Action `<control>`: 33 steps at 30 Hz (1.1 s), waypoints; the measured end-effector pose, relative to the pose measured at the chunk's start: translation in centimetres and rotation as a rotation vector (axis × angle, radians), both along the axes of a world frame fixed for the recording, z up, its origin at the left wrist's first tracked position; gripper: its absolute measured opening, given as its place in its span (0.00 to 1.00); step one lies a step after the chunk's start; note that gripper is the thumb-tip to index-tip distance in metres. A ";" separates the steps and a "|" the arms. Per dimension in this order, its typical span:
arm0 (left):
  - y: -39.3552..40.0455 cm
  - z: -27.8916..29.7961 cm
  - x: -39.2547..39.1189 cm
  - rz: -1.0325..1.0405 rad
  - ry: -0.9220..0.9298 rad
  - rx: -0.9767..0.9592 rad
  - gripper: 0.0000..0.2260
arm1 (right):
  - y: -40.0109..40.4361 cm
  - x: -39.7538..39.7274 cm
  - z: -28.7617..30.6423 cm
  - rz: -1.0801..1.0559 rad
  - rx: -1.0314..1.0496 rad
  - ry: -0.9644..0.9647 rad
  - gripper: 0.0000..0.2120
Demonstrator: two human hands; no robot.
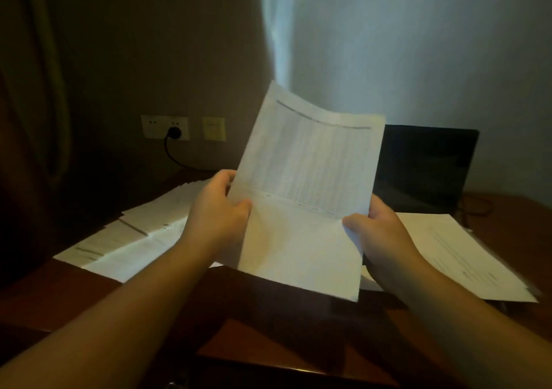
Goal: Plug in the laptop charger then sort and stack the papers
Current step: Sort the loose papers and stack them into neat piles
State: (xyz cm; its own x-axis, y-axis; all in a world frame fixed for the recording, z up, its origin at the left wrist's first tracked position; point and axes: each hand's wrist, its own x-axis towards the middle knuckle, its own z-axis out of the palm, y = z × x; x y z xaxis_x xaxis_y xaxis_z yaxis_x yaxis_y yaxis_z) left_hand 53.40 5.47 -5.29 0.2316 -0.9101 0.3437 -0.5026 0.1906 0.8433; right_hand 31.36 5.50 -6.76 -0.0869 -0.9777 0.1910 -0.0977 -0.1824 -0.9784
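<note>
I hold a white printed sheet (307,179) upright above the desk, a table of small print facing me. My left hand (221,209) pinches its left edge, thumb on the front. My right hand (376,233) grips its right edge lower down. Loose papers (134,233) lie spread over the desk at the left, and another sheaf of papers (466,257) lies at the right. The black charger plug (174,132) sits in the wall socket (165,127), its cable running down toward the desk. The open laptop (424,167) stands dark behind the sheet.
The brown wooden desk (268,349) has its front edge close to me. A second wall plate (214,128) is right of the socket. A dark curtain hangs at the left, a pale one at the back right. A cable (475,209) loops beside the laptop.
</note>
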 end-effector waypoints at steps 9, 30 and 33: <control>-2.3 -0.3 -8.5 -0.059 -0.158 0.029 0.28 | 1.6 -7.9 -1.3 -0.264 0.132 -0.353 0.20; -2.0 -7.2 -12.7 -0.403 -0.207 0.310 0.37 | 1.8 -6.5 -3.5 -0.652 0.173 -0.533 0.21; -1.5 -7.1 -12.4 -0.475 -0.143 0.297 0.36 | 1.6 -5.8 -3.2 -0.610 0.227 -0.591 0.22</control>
State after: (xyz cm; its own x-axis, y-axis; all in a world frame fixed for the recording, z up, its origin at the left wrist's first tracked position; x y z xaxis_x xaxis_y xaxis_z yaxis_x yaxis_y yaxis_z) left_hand 41.01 3.98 -12.37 -0.2555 -0.9652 0.0555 -0.5325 0.1884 0.8252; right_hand 25.52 7.10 -10.00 -0.6300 -0.7372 -0.2441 0.4194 -0.0585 -0.9059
